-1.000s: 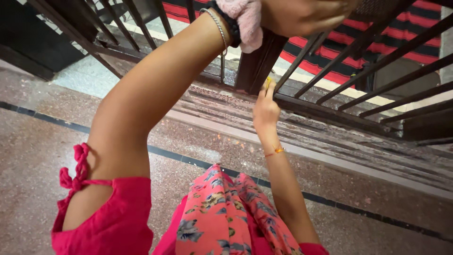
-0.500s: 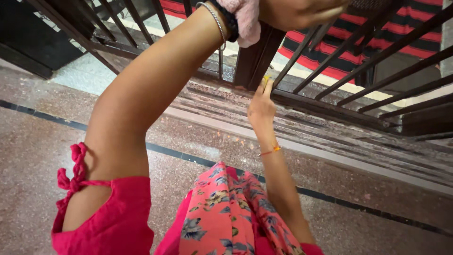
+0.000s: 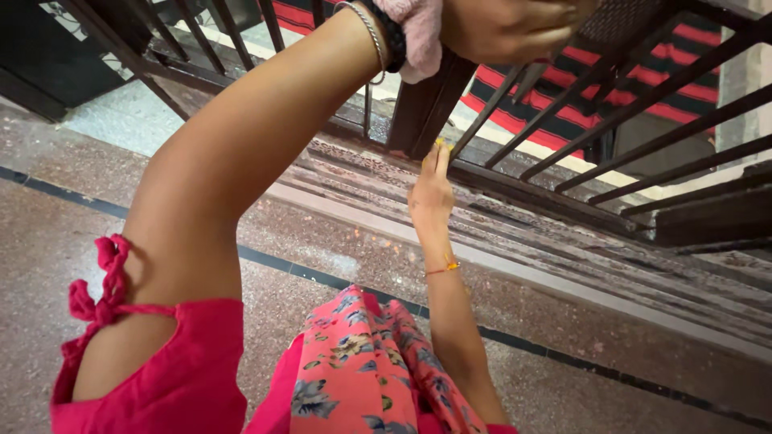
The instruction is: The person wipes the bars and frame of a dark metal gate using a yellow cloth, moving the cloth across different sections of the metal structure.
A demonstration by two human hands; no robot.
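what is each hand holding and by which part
The right hand pinches a small yellow thing at its fingertips against the dark metal grille post; only its tip shows. The left hand grips up high, but what it holds cannot be told.

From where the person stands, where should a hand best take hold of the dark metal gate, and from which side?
Probably on one slanted bar of the dark metal gate, coming from the near floor side. The bars are thin, with open gaps between them, so fingers can wrap around one. The left hand already rests high on the gate; the right hand is low by the post.
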